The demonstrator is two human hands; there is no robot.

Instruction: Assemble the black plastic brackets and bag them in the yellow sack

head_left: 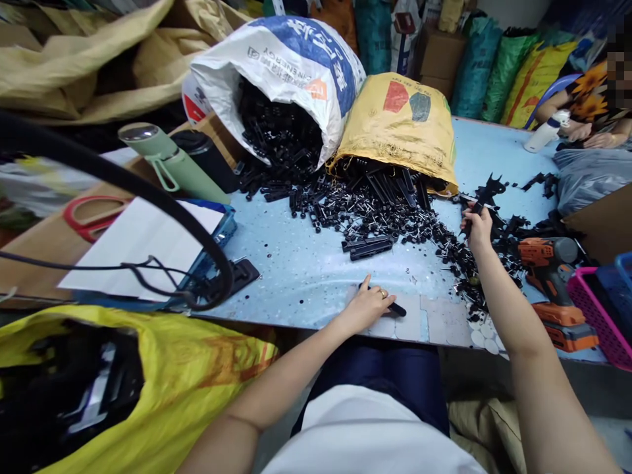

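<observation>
Black bar (pixel 397 309), one, at the table's near edge, under the left hand (pixel 366 308); loose bars (pixel 371 248), at least two, beyond it; spilling sacks, two: white-and-blue (pixel 330 66), yellow (pixel 395 125); orange drill (pixel 553 288), one. Pale-blue speckled table (pixel 286 270); upright bags (pixel 476 66) behind; co-worker's hands (pixel 603 139), far right. Left hand palm down, fingers curled over the bar; right hand (pixel 478 229) reached forward, fingers closed round a slim dark piece (pixel 476 209).

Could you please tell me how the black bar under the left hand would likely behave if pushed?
The black bar under the left hand is probably stiff: its visible end looks straight. Being slim, it is likely light. It may slide easily, as the blue tabletop looks glossy.
</observation>
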